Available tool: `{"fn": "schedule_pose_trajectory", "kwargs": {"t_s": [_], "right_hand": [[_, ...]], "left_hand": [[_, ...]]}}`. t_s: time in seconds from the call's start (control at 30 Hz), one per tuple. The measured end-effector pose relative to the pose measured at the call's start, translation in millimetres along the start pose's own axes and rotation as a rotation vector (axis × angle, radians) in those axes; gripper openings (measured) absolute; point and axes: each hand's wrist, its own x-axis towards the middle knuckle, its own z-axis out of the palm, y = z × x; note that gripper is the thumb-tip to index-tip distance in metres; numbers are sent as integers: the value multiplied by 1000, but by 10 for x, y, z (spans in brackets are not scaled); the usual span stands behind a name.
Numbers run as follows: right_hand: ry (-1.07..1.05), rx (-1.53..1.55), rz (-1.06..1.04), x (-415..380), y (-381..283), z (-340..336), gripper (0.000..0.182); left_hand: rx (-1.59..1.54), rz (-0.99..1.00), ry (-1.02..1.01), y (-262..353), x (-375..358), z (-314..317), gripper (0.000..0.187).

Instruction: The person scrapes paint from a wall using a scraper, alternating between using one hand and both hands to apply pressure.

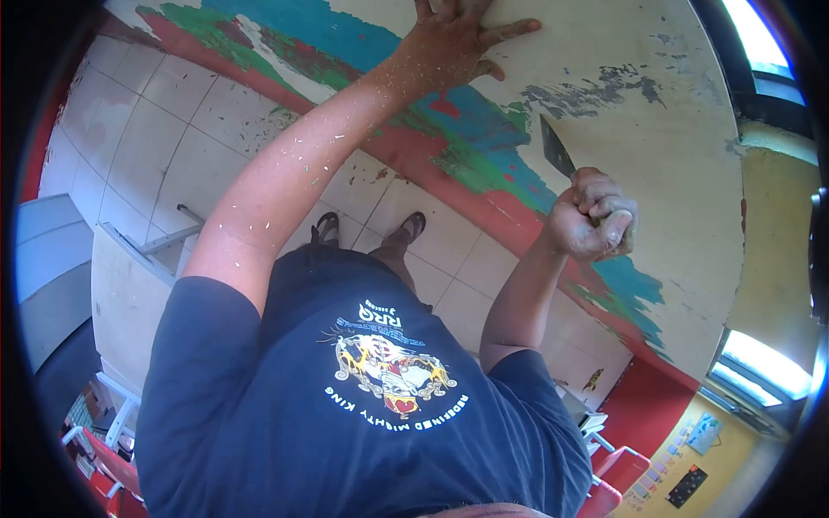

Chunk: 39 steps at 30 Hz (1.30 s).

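Observation:
My left hand [458,43] lies flat with fingers spread on the cream part of a wall [639,52] whose paint is peeling. My right hand [594,216] is fisted around the handle of a metal scraper [556,148]. Its dark blade points up against the wall, beside patches of teal, green and red old paint [484,147]. White paint flakes speckle my left forearm [302,164]. Below me I see my dark blue printed T-shirt [363,380] and my sandalled feet [371,229] on the tiled floor.
Pale floor tiles [173,129] littered with paint chips run along the wall's foot. A white table or board [129,293] stands at the left, with red chairs [104,475] below it and more red seats [617,479] at the lower right. Bright windows [764,363] are on the right.

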Motion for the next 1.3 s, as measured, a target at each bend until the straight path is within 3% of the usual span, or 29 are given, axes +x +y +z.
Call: {"fn": "schedule_pose_trajectory", "kwargs": {"t_s": [0.07, 0.1, 0.17, 0.2, 0.23, 0.3, 0.33, 0.5, 0.6, 0.63, 0.67, 0.73, 0.8, 0.87, 0.9, 0.97, 1.03, 1.07, 1.1, 1.13, 1.23, 1.3], "right_hand": [[371, -279, 46, -248, 309, -202, 37], [373, -283, 41, -205, 216, -191, 37], [119, -36, 23, 14, -45, -38, 36], [-3, 76, 28, 19, -137, -15, 36], [4, 70, 35, -61, -91, -50, 36], [109, -245, 123, -135, 70, -76, 35], [108, 27, 125, -91, -24, -55, 34], [-17, -43, 241, -134, 44, -143, 39], [211, 102, 401, -195, -185, -100, 36], [224, 96, 389, -229, -271, -152, 36], [425, 169, 419, -279, -310, -231, 35], [736, 274, 482, -386, -412, -319, 34], [803, 288, 512, -663, -402, -467, 33], [853, 298, 555, -799, -481, -517, 32], [828, 307, 648, -856, -542, -475, 28], [802, 310, 745, -899, -721, -473, 25], [400, -49, 1103, -818, -926, -508, 28], [400, -56, 1099, -814, -967, -563, 28], [-15, -208, 1237, -835, -1012, -621, 29], [-444, -354, 1342, -868, -1043, -666, 31], [-437, -198, 1530, -1091, -888, -545, 32], [-385, -144, 1560, -1093, -791, -528, 32]], "left_hand": [[-9, -4, 11, 29, -34, -3, 83], [-12, 2, 14, 36, -46, 61, 83], [77, 64, 185, -50, -49, 213, 83], [78, 62, 178, -53, -69, 174, 83], [67, 56, 155, -43, -78, 135, 84], [52, 64, 148, 12, -60, 100, 84], [28, 60, 133, 2, -47, 95, 83], [-23, 26, 42, 26, -32, 64, 81], [100, -7, 89, 84, -190, 179, 76], [-5, -130, 192, 211, -371, 164, 76], [-112, -244, 296, 339, -542, 171, 77], [-671, -395, 353, 610, -992, 444, 73], [-1428, -703, -411, 716, -1176, 309, 59], [-1557, -654, -495, 816, -1275, 389, 52], [-1687, -622, -564, 851, -1258, 356, 45], [-1647, -622, -589, 761, -1148, 320, 41], [-1606, -620, -609, 679, -1002, 278, 36], [-1477, -400, -654, 667, -937, 296, 34], [-1338, -194, -691, 670, -922, 312, 32], [-1344, -199, -694, 724, -925, 346, 32], [-1353, -199, -746, 831, -867, 400, 32], [-1228, -10, -622, 768, -784, 382, 37]]}}
